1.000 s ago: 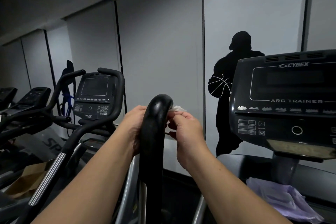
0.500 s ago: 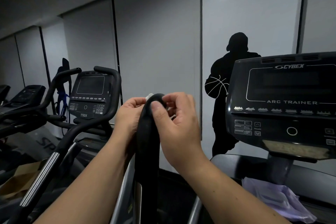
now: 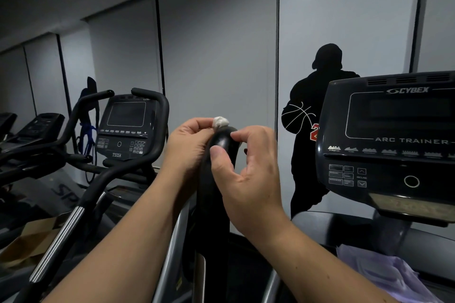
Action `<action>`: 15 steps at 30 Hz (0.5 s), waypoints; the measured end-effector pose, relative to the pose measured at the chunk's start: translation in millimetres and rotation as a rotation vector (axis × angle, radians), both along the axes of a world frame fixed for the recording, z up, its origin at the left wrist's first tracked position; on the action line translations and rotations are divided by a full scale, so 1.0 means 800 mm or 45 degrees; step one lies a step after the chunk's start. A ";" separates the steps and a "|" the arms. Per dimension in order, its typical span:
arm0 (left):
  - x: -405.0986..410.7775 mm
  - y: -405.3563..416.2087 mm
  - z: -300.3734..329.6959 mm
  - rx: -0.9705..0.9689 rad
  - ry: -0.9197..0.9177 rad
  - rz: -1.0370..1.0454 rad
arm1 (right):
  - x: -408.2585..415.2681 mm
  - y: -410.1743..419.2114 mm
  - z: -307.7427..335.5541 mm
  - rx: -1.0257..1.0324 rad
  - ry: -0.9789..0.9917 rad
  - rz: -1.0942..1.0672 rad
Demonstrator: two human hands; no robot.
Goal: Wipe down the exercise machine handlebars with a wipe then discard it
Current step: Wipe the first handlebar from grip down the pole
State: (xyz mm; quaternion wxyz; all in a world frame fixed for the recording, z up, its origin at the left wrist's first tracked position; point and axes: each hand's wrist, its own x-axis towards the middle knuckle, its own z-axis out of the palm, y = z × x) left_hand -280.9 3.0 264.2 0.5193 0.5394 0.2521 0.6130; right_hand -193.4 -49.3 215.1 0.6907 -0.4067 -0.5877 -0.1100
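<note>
A black curved handlebar (image 3: pixel 216 194) rises in the centre of the head view. My left hand (image 3: pixel 189 145) pinches a small crumpled white wipe (image 3: pixel 220 121) against the top of the bar from the left. My right hand (image 3: pixel 248 167) is on the bar's right side, its thumb pressed on the front of the bar and its fingertips curled over the top close to the wipe. Whether the right fingers touch the wipe I cannot tell.
The Cybex Arc Trainer console (image 3: pixel 394 145) stands at right, with a lilac cloth (image 3: pixel 384 275) lying below it. A second machine with console (image 3: pixel 125 125) and black handlebars (image 3: pixel 81 199) stands at left. A cardboard piece (image 3: pixel 29 238) lies low left. Grey wall panels ahead.
The wipe went from the right hand's side over the bar's top into the left hand's fingers. The right hand came round to the front of the bar.
</note>
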 end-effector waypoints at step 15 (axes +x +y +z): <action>0.000 0.023 0.016 0.147 0.169 -0.104 | 0.001 0.008 -0.005 0.095 0.027 0.025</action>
